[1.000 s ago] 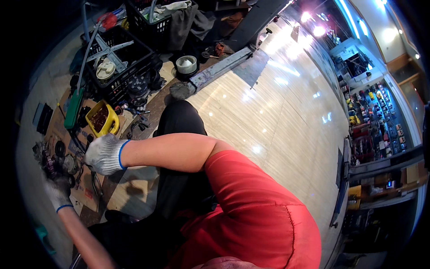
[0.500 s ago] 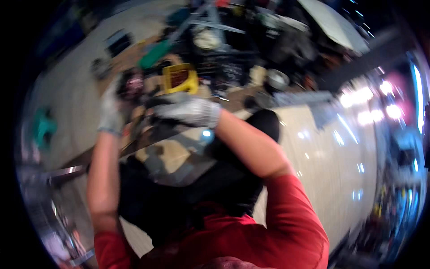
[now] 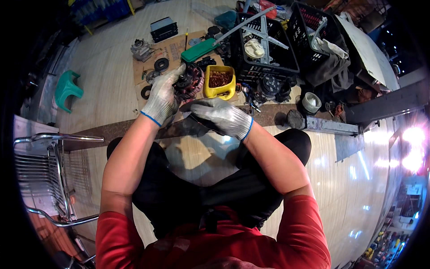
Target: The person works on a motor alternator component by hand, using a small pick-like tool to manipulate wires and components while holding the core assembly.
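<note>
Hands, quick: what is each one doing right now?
Left hand: closed around a round copper-wound motor part.
Right hand: gripping a dark part, unclear what.

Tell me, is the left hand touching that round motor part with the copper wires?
Touching. The head view shows the gloved left hand wrapped around the side of the round copper-wound motor part, its fingers lying against it.

A repair workshop with work done on the floor: motor parts (image 3: 142,48) and pulleys (image 3: 161,64) lie on cardboard (image 3: 172,47) on the floor, beside a yellow tub (image 3: 219,82) of copper scrap and black crates (image 3: 268,49) full of parts. A green stool (image 3: 67,89) and a metal rack (image 3: 53,175) stand nearby.
</note>
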`<state>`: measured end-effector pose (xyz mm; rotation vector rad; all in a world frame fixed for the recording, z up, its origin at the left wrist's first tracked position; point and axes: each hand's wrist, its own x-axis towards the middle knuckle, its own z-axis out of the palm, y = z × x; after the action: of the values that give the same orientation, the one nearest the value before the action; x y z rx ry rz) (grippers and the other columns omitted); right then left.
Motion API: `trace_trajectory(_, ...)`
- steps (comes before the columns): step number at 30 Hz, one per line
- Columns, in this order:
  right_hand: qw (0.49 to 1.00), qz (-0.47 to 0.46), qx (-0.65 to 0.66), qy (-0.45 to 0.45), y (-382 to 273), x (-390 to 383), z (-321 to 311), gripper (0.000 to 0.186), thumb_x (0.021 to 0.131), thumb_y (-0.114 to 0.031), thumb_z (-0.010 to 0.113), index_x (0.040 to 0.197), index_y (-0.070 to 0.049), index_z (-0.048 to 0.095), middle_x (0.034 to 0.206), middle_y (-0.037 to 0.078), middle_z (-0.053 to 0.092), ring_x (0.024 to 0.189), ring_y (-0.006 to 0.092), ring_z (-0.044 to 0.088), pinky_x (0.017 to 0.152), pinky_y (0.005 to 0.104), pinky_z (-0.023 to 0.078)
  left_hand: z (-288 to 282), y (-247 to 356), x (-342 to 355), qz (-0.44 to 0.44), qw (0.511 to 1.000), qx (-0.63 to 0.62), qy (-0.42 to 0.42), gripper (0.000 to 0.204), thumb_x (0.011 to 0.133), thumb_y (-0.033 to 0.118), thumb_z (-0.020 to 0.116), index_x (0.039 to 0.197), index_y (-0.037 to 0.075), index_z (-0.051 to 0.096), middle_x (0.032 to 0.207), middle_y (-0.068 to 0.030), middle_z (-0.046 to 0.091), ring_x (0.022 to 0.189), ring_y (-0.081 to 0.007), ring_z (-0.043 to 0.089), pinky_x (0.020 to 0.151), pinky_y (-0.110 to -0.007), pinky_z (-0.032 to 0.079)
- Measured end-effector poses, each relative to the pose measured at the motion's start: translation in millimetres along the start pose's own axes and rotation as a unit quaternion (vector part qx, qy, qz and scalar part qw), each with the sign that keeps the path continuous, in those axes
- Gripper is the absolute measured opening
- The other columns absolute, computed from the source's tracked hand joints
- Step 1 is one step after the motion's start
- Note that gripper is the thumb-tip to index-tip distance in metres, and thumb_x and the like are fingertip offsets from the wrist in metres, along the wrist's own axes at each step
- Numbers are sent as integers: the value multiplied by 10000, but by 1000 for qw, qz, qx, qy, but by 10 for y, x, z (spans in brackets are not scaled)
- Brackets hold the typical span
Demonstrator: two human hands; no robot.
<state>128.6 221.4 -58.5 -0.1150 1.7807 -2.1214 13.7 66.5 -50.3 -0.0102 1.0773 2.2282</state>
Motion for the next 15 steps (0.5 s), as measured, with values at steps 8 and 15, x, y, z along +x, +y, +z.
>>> trace_trajectory(8, 989, 76, 94, -82, -22, -65, 68, 308, 949, -218, 674, 1126, 34, 664, 884, 96, 706, 744, 160, 702, 632, 255, 555, 51, 27, -25, 34, 999, 2, 19, 326, 1036, 248, 545, 1188, -35, 597, 1073, -165, 693, 930, -265, 702, 812, -377, 618)
trace_trajectory(15, 993, 85, -79, 19, -45, -140, -44, 240, 935, -228, 653, 1037, -19, 715, 765, 34, 688, 649, 106, 629, 601, 246, 499, -29, 193, -5, -28, 999, -34, 6, 446, 1053, 366, 450, 1203, -25, 602, 1000, -183, 703, 842, -318, 708, 681, -432, 584)
